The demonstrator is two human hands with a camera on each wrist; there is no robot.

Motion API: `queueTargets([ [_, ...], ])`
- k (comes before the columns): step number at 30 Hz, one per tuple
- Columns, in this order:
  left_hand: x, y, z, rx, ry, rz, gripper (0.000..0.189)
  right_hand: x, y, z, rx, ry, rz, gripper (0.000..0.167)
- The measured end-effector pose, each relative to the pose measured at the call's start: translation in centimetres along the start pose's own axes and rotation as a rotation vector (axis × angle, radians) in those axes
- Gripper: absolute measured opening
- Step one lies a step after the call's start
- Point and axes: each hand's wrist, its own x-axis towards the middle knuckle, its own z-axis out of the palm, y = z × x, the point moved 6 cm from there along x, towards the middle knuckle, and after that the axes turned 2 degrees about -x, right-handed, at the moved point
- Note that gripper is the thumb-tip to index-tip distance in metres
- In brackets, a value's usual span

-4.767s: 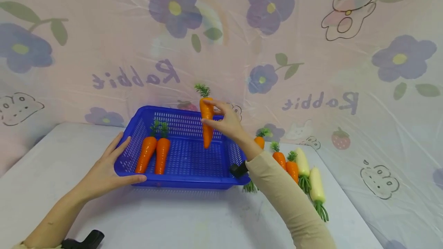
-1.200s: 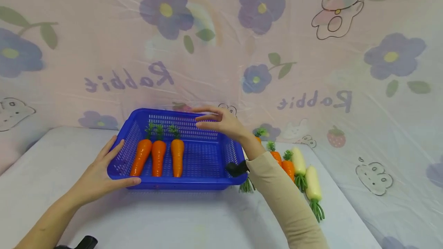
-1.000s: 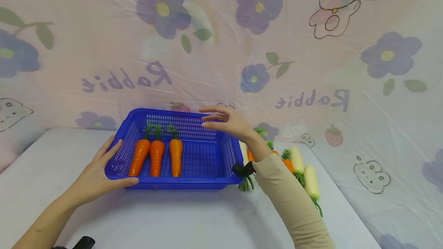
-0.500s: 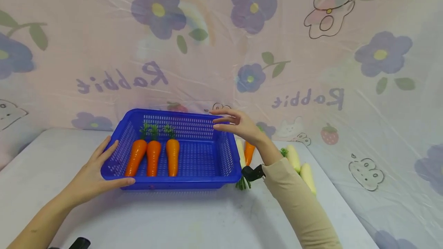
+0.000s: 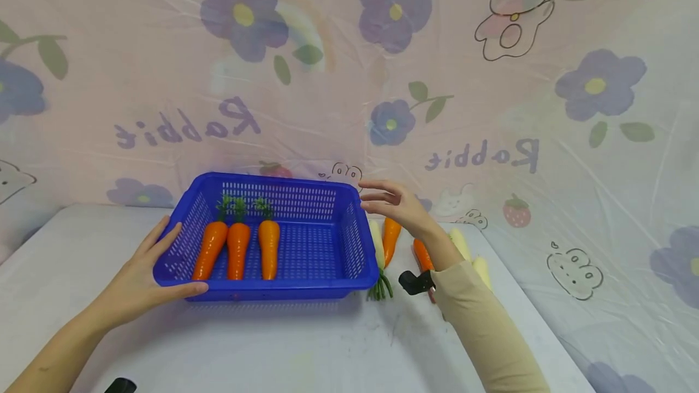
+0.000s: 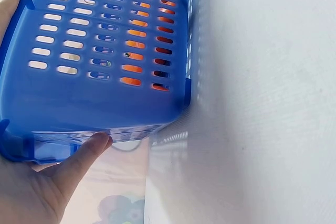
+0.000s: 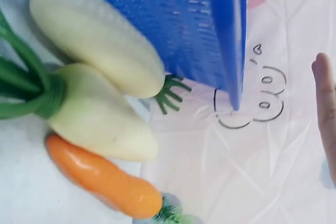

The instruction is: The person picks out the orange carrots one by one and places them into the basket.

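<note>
My left hand (image 5: 136, 278) rests on the left end of a blue plastic basket (image 5: 278, 284), fingers spread along its side wall and thumb on the front rim. In the left wrist view the thumb (image 6: 84, 161) touches the basket's outside. Three orange carrots with green tops lie in the basket's left half: one carrot (image 5: 210, 250), a second carrot (image 5: 238, 250) beside it, and a third carrot (image 5: 269, 247) a little apart. Just off the basket's right rim, my right hand (image 5: 398, 204) is raised with fingers extended, holding nothing. Below it lie a white radish (image 5: 377, 241) and a carrot (image 5: 391, 238).
More vegetables lie on the white table (image 5: 306, 344) right of the basket, partly behind my right forearm: a carrot (image 5: 423, 255), a white radish (image 5: 460, 242) and another white radish (image 5: 482, 272). A patterned cloth (image 5: 327, 114) hangs behind the table.
Earlier my right hand held a carrot over the basket; that carrot now lies third in the row. The emptied right hand has moved right, past the rim. My left hand stays on the basket.
</note>
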Motion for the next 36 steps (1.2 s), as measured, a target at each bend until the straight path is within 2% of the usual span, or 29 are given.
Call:
queueTargets([
  [18,0.1,-0.2,-0.1,0.024,0.001,-0.016,0.113,-0.8,3.3,-2.3,-0.049,0.221,0.066,0.046],
  [25,0.0,0.0,0.1,0.023,-0.005,-0.02,0.113,-1.4,5.5,-3.0,-0.046,0.326,0.139,0.046],
  [30,-0.1,0.0,0.2,0.02,-0.011,-0.027,0.113,-1.5,6.7,-3.2,-0.029,0.352,0.172,0.047],
  [36,-0.1,0.0,0.3,0.014,-0.009,-0.026,0.112,-2.4,7.3,-3.1,-0.039,0.35,0.276,0.047],
])
